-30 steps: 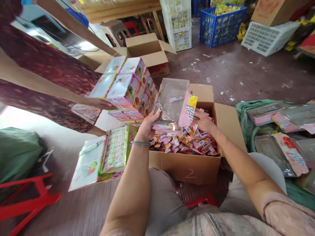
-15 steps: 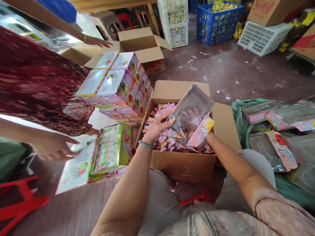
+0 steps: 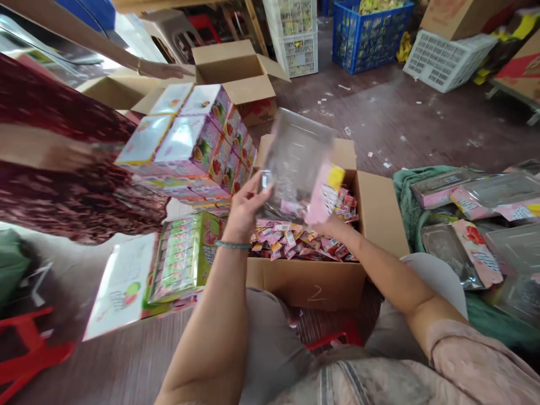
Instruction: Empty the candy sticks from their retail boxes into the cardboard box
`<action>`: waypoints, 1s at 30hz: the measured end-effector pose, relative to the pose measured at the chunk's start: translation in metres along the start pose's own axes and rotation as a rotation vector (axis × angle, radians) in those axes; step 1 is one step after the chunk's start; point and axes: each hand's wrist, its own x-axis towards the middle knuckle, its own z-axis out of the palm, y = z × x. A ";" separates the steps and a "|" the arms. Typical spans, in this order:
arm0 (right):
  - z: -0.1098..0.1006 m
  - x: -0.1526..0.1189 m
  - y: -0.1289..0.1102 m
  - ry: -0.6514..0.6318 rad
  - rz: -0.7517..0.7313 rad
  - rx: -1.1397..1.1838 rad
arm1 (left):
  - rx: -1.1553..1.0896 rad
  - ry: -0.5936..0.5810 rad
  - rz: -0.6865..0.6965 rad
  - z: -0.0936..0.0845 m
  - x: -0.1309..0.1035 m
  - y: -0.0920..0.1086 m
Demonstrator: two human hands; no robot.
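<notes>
A clear plastic tray with a pink and yellow printed card side (image 3: 297, 160) is held tilted above an open cardboard carton (image 3: 310, 281). My left hand (image 3: 247, 211) grips its left edge, thumb on the near side. At the lower right my right hand (image 3: 331, 225) is closed on the printed side, with its fingers partly hidden behind it. Many small pink candy packets (image 3: 291, 239) fill the carton below, and a few pink pieces show through the lower end of the tray, inside or behind it; I cannot tell which.
To the left stand stacked fruit-printed boxes (image 3: 185, 135) and a green display box of packets (image 3: 179, 256). A co-worker's arm (image 3: 160, 70) reaches over there. Several clear trays (image 3: 451, 253) lie on green cloth at right. Crates, including a blue crate (image 3: 371, 39), stand at the back.
Both my hands have lifted the plastic tray up and to the left, away from the packets. The co-worker's nearer hand has drawn back from the green display box.
</notes>
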 end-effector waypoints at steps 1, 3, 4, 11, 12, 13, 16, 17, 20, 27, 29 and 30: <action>-0.008 0.002 -0.002 0.021 -0.009 -0.170 | -0.032 0.083 0.043 -0.008 0.004 0.001; -0.022 0.006 -0.005 0.070 -0.035 -0.630 | -0.124 0.248 0.121 -0.022 0.011 0.001; -0.027 0.008 -0.005 0.079 -0.059 -0.856 | -0.166 0.317 0.149 -0.027 0.014 0.000; 0.007 0.022 0.042 -0.383 -0.264 -1.329 | -0.212 0.355 0.159 -0.025 0.019 -0.009; 0.012 0.024 0.052 -0.425 -0.234 -1.351 | -0.216 0.333 0.159 -0.023 0.019 -0.009; 0.014 0.025 0.060 -0.440 -0.186 -1.369 | -0.220 0.320 0.158 -0.021 0.019 -0.009; -0.001 0.021 0.081 -0.364 -0.026 -1.382 | -0.242 0.336 0.139 -0.018 0.022 -0.009; -0.012 0.017 0.086 -0.324 0.016 -1.382 | -0.264 0.354 0.116 -0.017 0.023 -0.009; -0.048 0.001 0.097 -0.224 0.102 -1.400 | -0.352 0.346 0.000 -0.013 0.022 -0.007; -0.072 -0.016 0.078 -0.241 0.275 -1.285 | -0.440 0.134 -0.141 0.009 -0.003 0.008; -0.067 -0.022 0.056 -0.227 0.244 -1.200 | -0.397 0.129 -0.167 0.019 -0.011 0.014; -0.064 -0.026 0.044 -0.195 0.210 -1.121 | -0.359 0.121 -0.165 0.024 -0.015 0.017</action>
